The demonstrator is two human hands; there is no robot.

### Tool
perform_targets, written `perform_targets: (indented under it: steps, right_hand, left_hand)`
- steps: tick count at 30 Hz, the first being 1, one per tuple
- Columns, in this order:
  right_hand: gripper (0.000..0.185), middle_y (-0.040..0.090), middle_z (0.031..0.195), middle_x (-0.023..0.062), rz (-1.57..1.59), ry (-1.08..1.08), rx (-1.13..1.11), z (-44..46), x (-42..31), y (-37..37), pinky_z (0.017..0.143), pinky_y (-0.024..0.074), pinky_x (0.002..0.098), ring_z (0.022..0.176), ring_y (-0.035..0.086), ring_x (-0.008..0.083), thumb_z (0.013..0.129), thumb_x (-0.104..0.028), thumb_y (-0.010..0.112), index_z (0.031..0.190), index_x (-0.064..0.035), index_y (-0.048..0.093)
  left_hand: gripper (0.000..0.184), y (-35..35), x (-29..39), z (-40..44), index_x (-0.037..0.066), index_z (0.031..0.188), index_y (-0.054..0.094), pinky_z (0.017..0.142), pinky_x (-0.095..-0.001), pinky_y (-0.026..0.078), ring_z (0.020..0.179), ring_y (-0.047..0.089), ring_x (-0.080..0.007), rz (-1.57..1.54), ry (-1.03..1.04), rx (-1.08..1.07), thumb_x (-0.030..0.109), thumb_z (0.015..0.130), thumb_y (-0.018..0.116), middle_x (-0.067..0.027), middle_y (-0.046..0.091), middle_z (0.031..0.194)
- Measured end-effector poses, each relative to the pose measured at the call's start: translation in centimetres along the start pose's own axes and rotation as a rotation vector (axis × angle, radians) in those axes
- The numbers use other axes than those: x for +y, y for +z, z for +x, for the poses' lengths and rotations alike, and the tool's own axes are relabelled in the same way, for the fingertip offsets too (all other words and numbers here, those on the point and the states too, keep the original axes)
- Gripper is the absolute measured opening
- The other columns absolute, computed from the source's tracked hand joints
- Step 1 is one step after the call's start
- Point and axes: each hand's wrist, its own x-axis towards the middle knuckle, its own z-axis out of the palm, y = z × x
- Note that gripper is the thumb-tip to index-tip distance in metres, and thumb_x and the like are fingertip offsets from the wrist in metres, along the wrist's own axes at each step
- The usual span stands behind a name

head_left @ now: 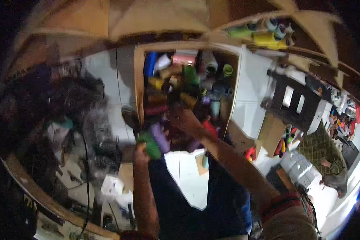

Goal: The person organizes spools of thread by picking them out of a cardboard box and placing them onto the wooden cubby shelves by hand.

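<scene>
My left hand is closed round a green thread spool, low at the near left corner of a wooden box. A purple spool lies right against the green one; whether the hand grips it too I cannot tell. My right hand reaches over the near part of the box, and motion blur smears its fingers. Beneath and around it are spools in many colours, among them a blue spool, a pink spool and a dark green spool.
The wooden box stands on a white tiled floor. Dark bundled material fills the left side. More spools lie at the upper right. A dark slotted case and a cardboard piece stand on the right; a person is beyond.
</scene>
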Motion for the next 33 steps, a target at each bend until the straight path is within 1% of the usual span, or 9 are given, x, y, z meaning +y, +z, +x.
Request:
perform_targets:
  steps: [4,9,14,18,19,21,23,30,33]
  right_hand:
    - [0.019,0.064,0.079,0.0098,-1.091,-0.598,0.345,5.9,10.6,3.0,0.064,0.0518,0.0384,0.075,0.064,0.0255,0.073,-0.015,0.059,0.09,-0.0074,0.064]
    - [0.025,0.063,0.091,0.0111,-1.064,-0.124,-0.317,7.4,6.2,2.5,0.073,0.0508,0.0432,0.09,0.063,0.0258,0.068,-0.023,0.064,0.089,-0.0086,0.065]
    - [0.041,0.063,0.099,0.0139,-0.876,-0.341,-0.55,6.1,4.7,-2.2,0.077,0.0504,0.0398,0.092,0.062,0.0261,0.067,-0.032,0.071,0.099,-0.0076,0.063]
    - [0.047,0.063,0.101,0.0131,-0.52,0.144,-0.618,5.0,1.5,-9.1,0.083,0.0475,0.0372,0.096,0.059,0.0233,0.073,-0.037,0.07,0.107,-0.0068,0.061]
    - [0.048,0.063,0.096,0.0124,0.064,0.434,-0.411,5.0,1.9,-10.2,0.082,0.0476,0.0363,0.093,0.06,0.0224,0.075,-0.039,0.068,0.108,-0.0052,0.058]
    - [0.044,0.063,0.099,0.0117,-0.367,0.244,-0.251,3.9,-4.1,-12.9,0.087,0.0443,0.0352,0.094,0.057,0.0208,0.077,-0.032,0.069,0.11,-0.005,0.059]
    - [0.044,0.062,0.101,0.0087,0.359,-0.106,-0.086,6.1,-2.2,-14.0,0.085,0.0446,0.0352,0.094,0.057,0.0206,0.077,-0.024,0.069,0.112,-0.0009,0.055]
    - [0.042,0.066,0.094,0.0121,0.032,-0.513,0.574,20.7,-17.9,-12.9,0.08,0.0456,0.0329,0.086,0.061,0.0202,0.077,-0.033,0.07,0.099,0.0016,0.062]
    - [0.047,0.064,0.092,0.0126,-0.474,-0.278,0.811,26.9,-21.5,-13.7,0.073,0.049,0.0335,0.078,0.062,0.0239,0.075,-0.041,0.069,0.095,0.0011,0.064]
  left_hand:
    - [0.08,2.5,-0.6,2.3,-0.003,0.133,0.032,0.095,-0.0558,0.041,0.117,0.047,-0.0387,0.068,0.001,0.099,0.025,0.066,0.064,-0.0235,0.043,0.131]
    - [0.072,6.2,-1.5,4.4,-0.004,0.128,0.039,0.089,-0.0554,0.046,0.105,0.056,-0.0399,0.009,0.158,0.1,0.019,0.065,0.066,-0.025,0.052,0.12]
    - [0.066,4.4,-1.7,6.3,-0.004,0.123,0.044,0.083,-0.0536,0.051,0.099,0.06,-0.038,0.029,0.234,0.179,0.019,0.066,0.065,-0.0238,0.056,0.114]
    - [0.065,5.7,0.1,8.1,-0.005,0.123,0.044,0.081,-0.0486,0.053,0.097,0.061,-0.0351,-0.095,0.096,-0.005,0.019,0.067,0.065,-0.0233,0.057,0.114]
    - [0.065,5.3,0.1,8.9,-0.004,0.124,0.044,0.081,-0.0476,0.053,0.097,0.062,-0.0345,-0.107,0.059,-0.033,0.019,0.066,0.065,-0.0232,0.057,0.113]
    - [0.066,4.7,0.1,10.5,-0.004,0.125,0.043,0.08,-0.0455,0.054,0.096,0.062,-0.0333,-0.116,-0.009,-0.083,0.018,0.066,0.065,-0.023,0.058,0.112]
    - [0.066,5.2,0.9,12.2,-0.002,0.125,0.044,0.081,-0.0448,0.053,0.094,0.063,-0.0319,-0.085,-0.043,-0.178,0.016,0.066,0.066,-0.0206,0.06,0.11]
    - [0.069,8.3,1.9,12.4,0.004,0.125,0.046,0.083,-0.0416,0.052,0.093,0.063,-0.0277,-0.016,-0.02,-0.186,0.019,0.063,0.073,-0.0138,0.06,0.107]
    - [0.07,7.6,2.2,12.2,0.003,0.125,0.045,0.084,-0.0426,0.051,0.094,0.063,-0.0277,0.037,-0.066,-0.175,0.018,0.062,0.074,-0.0141,0.06,0.108]
